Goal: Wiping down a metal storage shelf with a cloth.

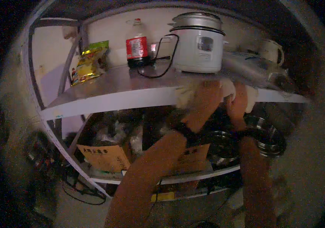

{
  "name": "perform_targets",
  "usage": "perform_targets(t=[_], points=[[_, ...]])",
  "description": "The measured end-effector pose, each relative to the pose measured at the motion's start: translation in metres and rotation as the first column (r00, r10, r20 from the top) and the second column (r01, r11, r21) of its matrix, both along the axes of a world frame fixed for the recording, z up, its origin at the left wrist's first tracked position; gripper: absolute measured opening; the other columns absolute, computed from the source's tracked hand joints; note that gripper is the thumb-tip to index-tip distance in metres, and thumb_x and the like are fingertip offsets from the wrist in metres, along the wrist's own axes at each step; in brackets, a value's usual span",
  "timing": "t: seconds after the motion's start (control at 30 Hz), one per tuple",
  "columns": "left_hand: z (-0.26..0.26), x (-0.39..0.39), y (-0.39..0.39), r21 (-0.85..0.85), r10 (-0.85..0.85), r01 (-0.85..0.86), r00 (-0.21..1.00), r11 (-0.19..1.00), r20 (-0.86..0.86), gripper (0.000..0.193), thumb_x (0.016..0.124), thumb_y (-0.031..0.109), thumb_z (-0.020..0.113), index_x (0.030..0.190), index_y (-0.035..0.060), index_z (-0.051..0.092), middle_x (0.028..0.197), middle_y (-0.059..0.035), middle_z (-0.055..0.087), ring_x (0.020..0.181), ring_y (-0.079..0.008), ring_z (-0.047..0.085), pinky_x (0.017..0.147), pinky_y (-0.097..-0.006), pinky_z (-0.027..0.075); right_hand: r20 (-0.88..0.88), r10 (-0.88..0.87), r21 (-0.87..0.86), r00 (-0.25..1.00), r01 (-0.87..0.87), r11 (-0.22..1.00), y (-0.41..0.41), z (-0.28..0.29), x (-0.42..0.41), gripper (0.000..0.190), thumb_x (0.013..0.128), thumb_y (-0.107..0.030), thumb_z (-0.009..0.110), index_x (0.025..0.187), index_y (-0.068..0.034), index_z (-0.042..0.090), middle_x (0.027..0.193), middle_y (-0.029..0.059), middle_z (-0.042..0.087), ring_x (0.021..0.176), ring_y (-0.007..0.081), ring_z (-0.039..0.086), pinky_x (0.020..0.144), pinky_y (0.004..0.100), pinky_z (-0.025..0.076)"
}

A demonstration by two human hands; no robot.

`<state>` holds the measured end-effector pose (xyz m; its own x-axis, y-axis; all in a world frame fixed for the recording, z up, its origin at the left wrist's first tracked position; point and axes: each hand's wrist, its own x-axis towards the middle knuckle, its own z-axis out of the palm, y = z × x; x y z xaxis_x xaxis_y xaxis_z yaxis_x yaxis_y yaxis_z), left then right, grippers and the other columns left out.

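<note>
My left hand [208, 92] is blurred at the front edge of the upper shelf [114, 99], its fingers closed on a pale cloth [228, 87]. Close to its right, my right hand [238, 97] grips the same cloth, which hangs in folds over the white edge. Motion blur hides the exact finger positions. Just behind the hands, a white rice cooker [198, 52] with a metal steamer tier on top stands on the shelf. Its black cord [176, 47] loops down at the left.
Left of the cooker are a red-labelled plastic bottle [136, 47] of dark liquid and yellow snack packets [89, 64]. A pale jug [273, 51] stands at right. Below lie a cardboard box [105, 156] and metal basins [269, 142]. A metal post [65, 155] borders the left.
</note>
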<state>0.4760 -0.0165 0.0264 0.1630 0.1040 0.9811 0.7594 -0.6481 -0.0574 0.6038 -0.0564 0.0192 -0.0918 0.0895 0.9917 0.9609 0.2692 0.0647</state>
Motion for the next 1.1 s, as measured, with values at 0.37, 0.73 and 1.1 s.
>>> perform_targets(t=[0.37,0.73,1.1], points=[[0.004,0.017,-0.015,-0.015,0.0,-0.002,0.986,1.0,-0.165,0.024,0.077,0.02,0.052,0.097,0.006,0.052,0.091,-0.0121,0.053,0.09,-0.0286,0.049,0.082,-0.0406,0.037,-0.077,0.056,-0.14,0.995,-0.066,0.988,-0.005,-0.015,0.028,0.059,0.083,-0.036,0.042,0.127,0.002,0.037,0.131,0.0235,0.036,0.122,0.0402,0.032,0.105,0.0438,0.02],[-0.014,0.044,-0.007,0.092,0.132,-0.114,0.966,0.989,-0.223,0.025,0.075,0.018,0.05,0.098,0.0073,0.056,0.093,-0.0096,0.059,0.09,-0.0227,0.055,0.08,-0.037,0.041,-0.22,0.117,-0.065,0.968,-0.134,0.989,-0.028,-0.018,0.012,0.053,0.087,-0.039,0.04,0.126,-0.003,0.043,0.124,0.0187,0.047,0.115,0.0374,0.042,0.098,0.04,0.032],[0.004,0.012,-0.018,-0.134,-0.063,0.02,0.944,0.991,-0.323,0.013,0.076,0.015,0.054,0.085,0.0126,0.063,0.08,-0.0059,0.063,0.071,-0.0193,0.061,0.059,-0.0351,0.047,-0.089,-0.335,-0.356,0.938,0.284,0.89,-0.076,0.012,-0.028,0.03,0.081,-0.022,0.053,0.1,0.001,0.057,0.094,0.023,0.059,0.088,0.0378,0.056,0.076,0.0432,0.044]])
